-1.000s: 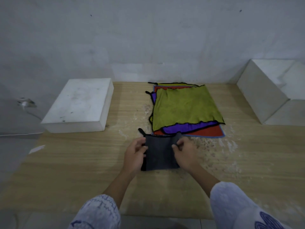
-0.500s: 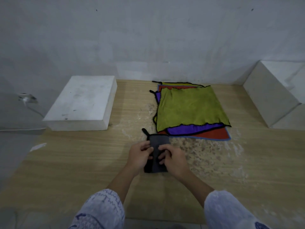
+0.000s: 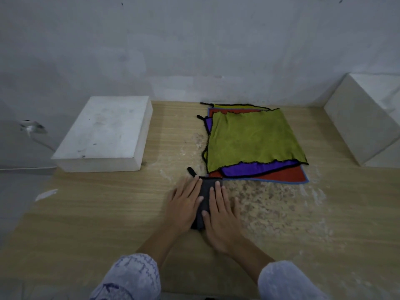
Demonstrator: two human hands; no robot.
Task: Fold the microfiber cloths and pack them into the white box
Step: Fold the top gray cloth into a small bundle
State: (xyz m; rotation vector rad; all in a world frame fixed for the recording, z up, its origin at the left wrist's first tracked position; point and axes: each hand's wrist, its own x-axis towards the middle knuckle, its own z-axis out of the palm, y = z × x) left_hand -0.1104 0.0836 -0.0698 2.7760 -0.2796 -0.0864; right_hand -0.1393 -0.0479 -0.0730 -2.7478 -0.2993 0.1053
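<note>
A dark grey cloth (image 3: 204, 191), folded into a narrow strip, lies on the wooden table in front of me. My left hand (image 3: 184, 202) and my right hand (image 3: 220, 211) lie flat on it side by side, fingers straight, pressing it down. Only a thin band of the cloth shows between them. Behind it sits a stack of unfolded cloths: a green cloth (image 3: 253, 139) on top, a purple cloth (image 3: 249, 171) under it and a red cloth (image 3: 287, 175) at the bottom. A white box (image 3: 104, 135) stands at the back left, closed side up.
The wooden table (image 3: 108, 213) has a worn, speckled patch right of my hands. A second white block (image 3: 357, 120) leans at the back right corner. A grey wall runs along the table's far edge. The table's left edge drops off beside the white box.
The grey cloth was folded once more into a narrower strip. My hands went from pinching its edges to lying flat on top of it.
</note>
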